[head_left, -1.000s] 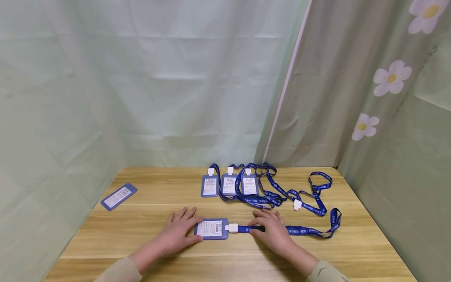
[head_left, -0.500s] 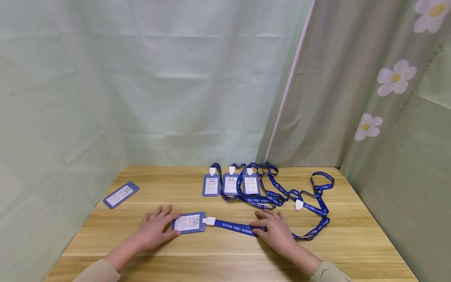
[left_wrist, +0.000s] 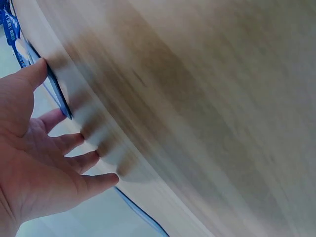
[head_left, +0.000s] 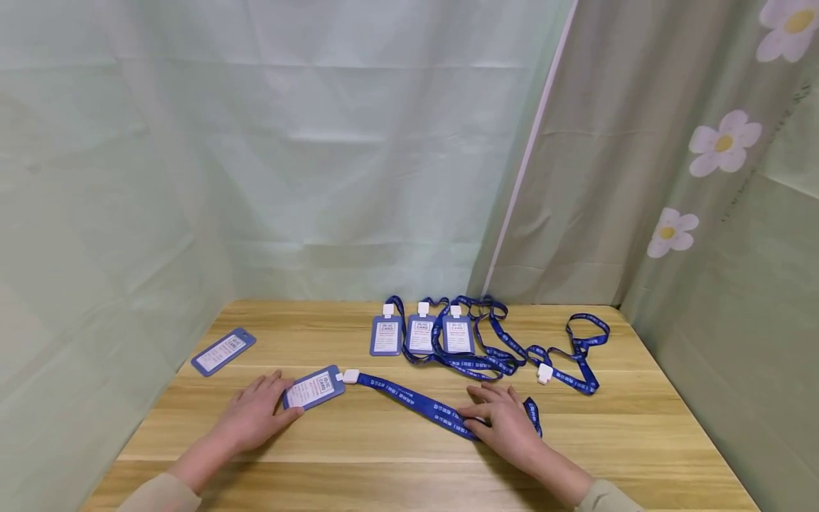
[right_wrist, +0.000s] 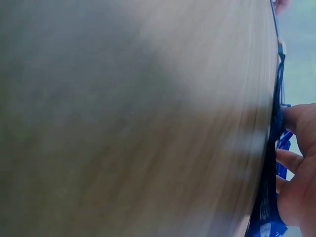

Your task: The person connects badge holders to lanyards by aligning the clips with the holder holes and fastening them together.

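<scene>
My left hand (head_left: 256, 412) grips the near-left end of a blue ID badge holder (head_left: 313, 388) between thumb and index finger, other fingers spread over the table. In the left wrist view the badge holder (left_wrist: 55, 86) shows edge-on. A white clip (head_left: 351, 376) joins it to a blue printed lanyard (head_left: 409, 400), which runs slantwise to my right hand (head_left: 505, 423). The right thumb and index finger pinch the strap low on the table; part of it is hidden under the hand, and its looped end emerges on the right. The right wrist view shows the lanyard (right_wrist: 269, 182) along the fingers.
A loose badge holder (head_left: 223, 351) lies at the left of the wooden table (head_left: 358, 476). Toward the back, three badge holders (head_left: 387, 336) stand in a row with tangled lanyards (head_left: 473, 365). A separate lanyard (head_left: 579, 384) with a white clip lies right. Curtains (head_left: 358, 178) surround the table.
My left hand has moved left and slightly away, drawing the badge holder and tilting it. More strap stretches between clip and right hand; the looped end has drawn left. The right hand has barely moved.
</scene>
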The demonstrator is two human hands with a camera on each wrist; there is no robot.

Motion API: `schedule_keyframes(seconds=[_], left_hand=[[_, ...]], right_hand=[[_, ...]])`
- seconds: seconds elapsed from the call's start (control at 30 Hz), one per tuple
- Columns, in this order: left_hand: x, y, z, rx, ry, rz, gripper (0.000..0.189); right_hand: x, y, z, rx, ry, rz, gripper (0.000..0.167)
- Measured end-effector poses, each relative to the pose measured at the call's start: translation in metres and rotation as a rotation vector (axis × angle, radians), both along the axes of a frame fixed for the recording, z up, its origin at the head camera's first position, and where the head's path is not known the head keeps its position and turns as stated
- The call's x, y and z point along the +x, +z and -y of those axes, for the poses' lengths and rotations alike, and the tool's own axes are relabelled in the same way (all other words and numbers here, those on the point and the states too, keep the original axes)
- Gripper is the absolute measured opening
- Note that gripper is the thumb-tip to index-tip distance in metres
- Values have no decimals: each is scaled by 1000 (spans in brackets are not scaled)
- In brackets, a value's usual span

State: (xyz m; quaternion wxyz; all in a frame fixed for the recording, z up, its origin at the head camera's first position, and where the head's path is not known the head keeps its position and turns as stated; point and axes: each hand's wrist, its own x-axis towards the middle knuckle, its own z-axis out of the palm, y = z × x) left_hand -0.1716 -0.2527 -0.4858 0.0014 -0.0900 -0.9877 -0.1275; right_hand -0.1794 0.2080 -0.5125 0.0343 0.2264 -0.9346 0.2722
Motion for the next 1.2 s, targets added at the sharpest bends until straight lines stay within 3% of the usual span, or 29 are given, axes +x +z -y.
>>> schedule_keyframes(seconds=[0.23,0.6,0.77,0.93,1.1,1.2], left_hand=[[-1,-1,0,-24,54,-45,63],[-6,-6,-3,-70,121,-23,74],[-10,-3,-10,-128,152,9,88],[-11,-4,-18,-126,181,-1,93],[-5,-5,-17,-56,169,-24,94],[3,-2,-11,-17,101,-52,93]], right_hand=[[3,-3,-3,33,35,-17,29],[2,-4,10,100,102,-148,32],[0,5,21,157,154,-111,36],[-2,10,27,191,182,-77,38],[3,18,18,180,194,-73,44],[9,24,6,168,204,-99,45]])
